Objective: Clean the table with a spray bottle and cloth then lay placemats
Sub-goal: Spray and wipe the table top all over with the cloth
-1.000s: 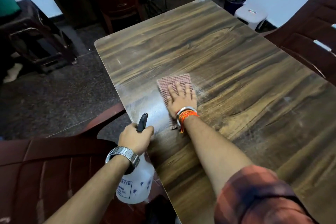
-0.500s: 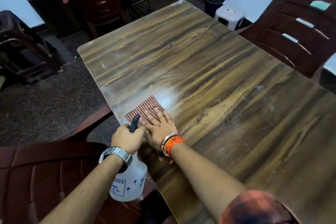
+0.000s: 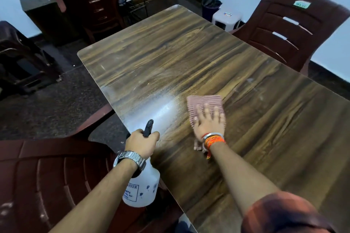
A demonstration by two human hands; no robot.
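– Wood-grain table [image 3: 189, 53], one dark red chair [image 3: 293, 30] far off to the right, a second seat [image 3: 47, 176] below your left arm: how far along are you?
– Early, by my reading. A misted, shiny patch [image 3: 151, 108] lies just ahead of your left grip [image 3: 142, 143] and to the left of your right grip [image 3: 208, 125]. The cloth [image 3: 204, 102] sits at the patch's right edge, so the wiping looks under way. Beyond and to the right of the right grip the table appears dry, with a few pale smudges. No placemats show anywhere, so that whole step is left.
– And the grips?
– Your left grip is curled tight round the neck of the spray bottle [image 3: 144, 189]. Its dark nozzle points forward over the table's edge, and its white body hangs below your wrist, off the table. Your right grip lies flat, fingers straight and spread, palm pressing the checked cloth onto the table; it clamps nothing. Cloth shows ahead of the fingertips and again behind the wrist.
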